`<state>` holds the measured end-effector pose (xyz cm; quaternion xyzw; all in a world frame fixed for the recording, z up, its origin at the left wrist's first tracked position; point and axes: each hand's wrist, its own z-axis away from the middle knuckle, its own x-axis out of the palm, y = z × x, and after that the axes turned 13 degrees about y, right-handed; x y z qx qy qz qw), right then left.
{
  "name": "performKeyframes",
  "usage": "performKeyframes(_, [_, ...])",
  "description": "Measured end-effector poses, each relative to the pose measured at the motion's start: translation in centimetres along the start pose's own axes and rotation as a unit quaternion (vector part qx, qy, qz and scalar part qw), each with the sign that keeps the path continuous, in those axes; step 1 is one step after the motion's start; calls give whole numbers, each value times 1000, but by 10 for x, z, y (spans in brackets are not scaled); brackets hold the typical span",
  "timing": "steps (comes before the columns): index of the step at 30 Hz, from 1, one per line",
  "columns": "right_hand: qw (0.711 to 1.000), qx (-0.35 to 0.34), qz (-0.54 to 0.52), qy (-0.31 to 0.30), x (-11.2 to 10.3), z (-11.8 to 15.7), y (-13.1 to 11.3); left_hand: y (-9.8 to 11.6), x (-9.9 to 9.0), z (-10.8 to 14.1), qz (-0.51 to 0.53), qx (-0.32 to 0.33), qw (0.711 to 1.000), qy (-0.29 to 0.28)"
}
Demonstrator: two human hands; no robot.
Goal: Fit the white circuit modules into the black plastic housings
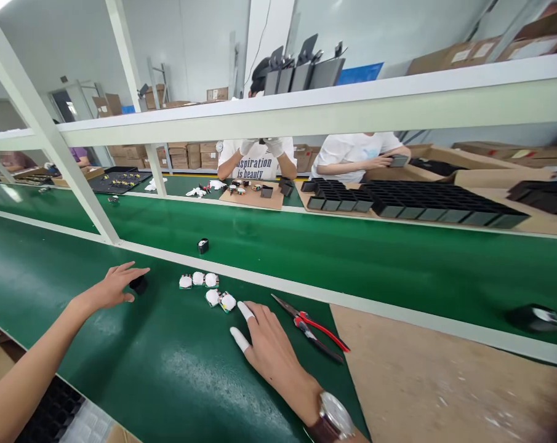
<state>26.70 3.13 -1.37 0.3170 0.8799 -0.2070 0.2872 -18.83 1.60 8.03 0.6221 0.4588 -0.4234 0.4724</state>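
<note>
On the green work surface (167, 369), my left hand (114, 286) is spread beside a small black part (138, 284), its fingers at the part's near side. My right hand (266, 338), with white covers on two fingertips and a watch on the wrist, has its fingers apart just right of a small board with a white round top (228, 301). Several similar pieces (198, 279) lie grouped between the hands. Red and black pliers (306, 323) rest right of my right hand, jaws pointing to the back left.
A green conveyor (260, 240) behind a white rail (278, 285) carries a black part (203, 245) and a larger one (536, 318). Brown board (444, 375) lies at right. Two people work opposite, near rows of black housings (421, 206). A white frame post (75, 166) stands left.
</note>
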Motion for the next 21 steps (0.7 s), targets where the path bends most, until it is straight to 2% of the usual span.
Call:
performKeyframes(3, [999,21,-4,-43,17,-20,-7,6,10,-3,11,32,999,30])
performKeyframes(5, [998,41,0,-53,26,-29,-9,25,13,-9,30,55,996,55])
performKeyframes(8, [997,55,4,-55,25,-29,-11,69,12,-8,87,93,989,74])
performKeyframes(11, [996,53,-24,-66,4,-15,-14,118,19,2,163,145,975,43])
performKeyframes(14, [991,48,-92,-83,-21,1,-17,159,40,10,226,184,956,8])
performKeyframes(16, [990,52,-105,-78,-30,10,-17,177,59,10,257,196,946,-8])
performKeyframes(21, [994,59,-72,-63,-26,24,-12,196,99,3,280,178,943,-23])
